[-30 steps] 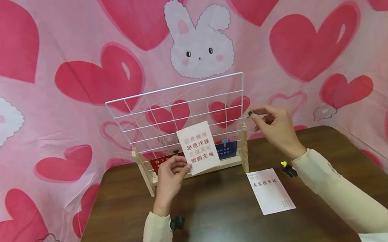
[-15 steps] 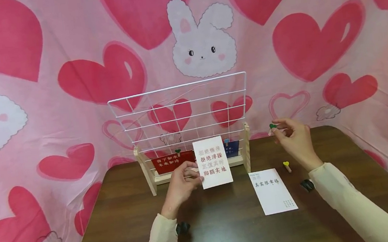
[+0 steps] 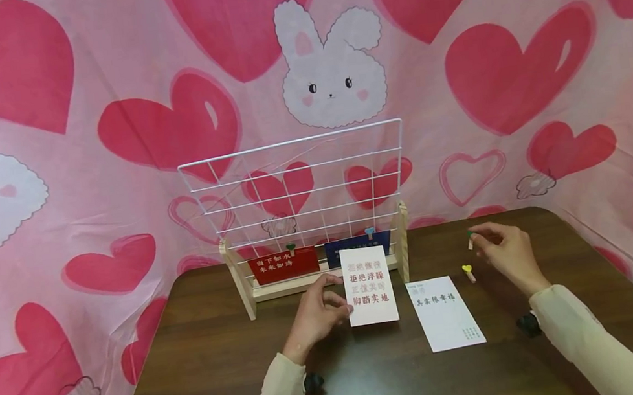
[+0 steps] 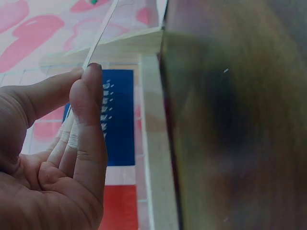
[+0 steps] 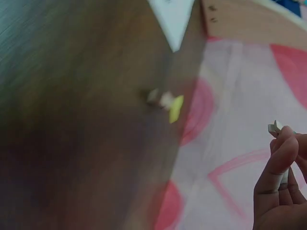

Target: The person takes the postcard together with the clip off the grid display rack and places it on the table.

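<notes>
Between the thumb and fingers of my left hand [image 3: 319, 311] is a white card [image 3: 373, 313] with red and grey characters, held upright by its left edge. In the left wrist view that card shows edge-on. My right hand [image 3: 511, 257] pinches a small wooden clothespin [image 3: 470, 244] with a green top, above the table's right side. A white grid rack [image 3: 293, 195] on wooden feet stands behind the card. Clipped low on it are a red card [image 3: 301, 264] on the left and a blue card [image 3: 336, 245] on the right, the latter partly hidden by the white card.
A second white card [image 3: 450, 322] lies flat on the brown table [image 3: 195, 368], right of the held one. Close to it lies a clothespin with a yellow heart [image 3: 468, 270]. Small clothespins, one green [image 3: 291, 248] and one blue [image 3: 370, 232], sit on the rack's cards.
My left hand has brought the white card down and right, away from the rack, uncovering more of the red card. My right hand has moved right and down with the green clothespin.
</notes>
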`<state>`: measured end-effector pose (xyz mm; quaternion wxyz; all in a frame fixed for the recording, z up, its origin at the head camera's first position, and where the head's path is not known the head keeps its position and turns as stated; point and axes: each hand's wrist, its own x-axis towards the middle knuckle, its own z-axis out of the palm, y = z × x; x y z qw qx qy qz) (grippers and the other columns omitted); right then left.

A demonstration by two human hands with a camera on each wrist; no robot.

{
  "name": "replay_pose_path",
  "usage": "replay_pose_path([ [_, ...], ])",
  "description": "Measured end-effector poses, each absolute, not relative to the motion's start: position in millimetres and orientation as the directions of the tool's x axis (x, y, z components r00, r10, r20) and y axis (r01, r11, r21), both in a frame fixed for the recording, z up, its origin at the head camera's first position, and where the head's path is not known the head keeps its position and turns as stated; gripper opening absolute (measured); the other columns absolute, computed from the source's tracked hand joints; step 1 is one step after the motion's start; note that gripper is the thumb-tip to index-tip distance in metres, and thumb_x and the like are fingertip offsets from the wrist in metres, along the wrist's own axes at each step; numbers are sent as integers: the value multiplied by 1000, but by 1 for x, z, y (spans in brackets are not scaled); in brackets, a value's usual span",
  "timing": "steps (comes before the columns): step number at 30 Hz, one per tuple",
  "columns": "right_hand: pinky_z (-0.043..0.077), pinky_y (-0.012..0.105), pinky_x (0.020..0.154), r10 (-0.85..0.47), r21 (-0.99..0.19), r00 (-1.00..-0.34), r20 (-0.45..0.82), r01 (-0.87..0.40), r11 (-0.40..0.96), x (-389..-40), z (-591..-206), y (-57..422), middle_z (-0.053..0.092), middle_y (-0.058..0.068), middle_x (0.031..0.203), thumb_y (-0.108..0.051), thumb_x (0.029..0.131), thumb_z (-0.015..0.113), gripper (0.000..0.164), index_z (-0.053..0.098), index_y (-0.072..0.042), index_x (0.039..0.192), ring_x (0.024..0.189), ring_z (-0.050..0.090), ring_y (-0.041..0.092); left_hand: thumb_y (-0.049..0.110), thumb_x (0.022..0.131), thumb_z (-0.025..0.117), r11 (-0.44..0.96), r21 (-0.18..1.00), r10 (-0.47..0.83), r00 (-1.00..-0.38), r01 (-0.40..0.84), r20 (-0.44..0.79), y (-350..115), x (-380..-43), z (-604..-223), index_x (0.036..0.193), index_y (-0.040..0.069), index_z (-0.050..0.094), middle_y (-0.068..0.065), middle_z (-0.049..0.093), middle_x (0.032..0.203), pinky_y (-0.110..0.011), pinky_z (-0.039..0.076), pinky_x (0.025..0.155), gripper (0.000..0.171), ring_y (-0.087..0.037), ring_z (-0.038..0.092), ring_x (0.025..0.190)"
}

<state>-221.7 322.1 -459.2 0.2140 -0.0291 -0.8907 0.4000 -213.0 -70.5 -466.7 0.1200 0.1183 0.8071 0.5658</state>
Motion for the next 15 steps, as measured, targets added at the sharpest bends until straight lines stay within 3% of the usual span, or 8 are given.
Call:
replay_pose_path([
  [8,48,23,46,214,-714,-934,287,-60,697,-219,-477,341,68,13,70,-21,94,63,23,70,-4,108,49,58,9,4,80,75,360,933,332,-937,19,-109,-62,-208,-478,119,8,53,-10,73,81,-40,60,60,45,-18,66,62],
  [15,52,25,48,210,-718,-957,199,3,696,-219,-485,352,69,15,78,-22,94,62,26,68,-1,109,53,60,11,0,78,75,379,925,346,-933,43,-99,-56,-203,-485,114,5,53,-8,72,75,-36,58,54,42,-14,64,58],
])
